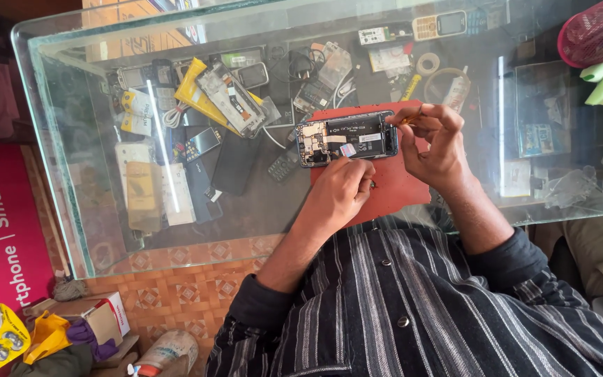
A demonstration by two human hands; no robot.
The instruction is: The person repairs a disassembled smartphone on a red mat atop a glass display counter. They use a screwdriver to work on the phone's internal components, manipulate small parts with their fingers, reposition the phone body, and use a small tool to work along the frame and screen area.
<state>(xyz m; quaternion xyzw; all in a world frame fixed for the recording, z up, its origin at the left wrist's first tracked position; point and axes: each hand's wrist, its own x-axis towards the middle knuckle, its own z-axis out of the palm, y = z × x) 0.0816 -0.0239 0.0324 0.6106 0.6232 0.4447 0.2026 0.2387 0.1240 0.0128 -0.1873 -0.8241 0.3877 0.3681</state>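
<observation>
At mid-frame, my left hand (340, 188) presses the opened phone (347, 137) on the red mat (392, 185); my right hand (435, 136), at its right end, pinches a yellow tool (407, 119).

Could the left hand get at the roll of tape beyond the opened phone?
Probably yes: the left hand rests by the opened phone; the roll of tape lies uncovered, though the right hand partly crosses the path.

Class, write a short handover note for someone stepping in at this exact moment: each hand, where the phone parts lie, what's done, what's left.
Left hand: fingers pressing the opened phone near its lower edge.
Right hand: pinching a thin yellow-handled tool at the phone's right end.
Phone lies face down on the red mat, on the glass counter.
Done: back cover off, boards exposed.
Left: everything inside remains in place.
</observation>
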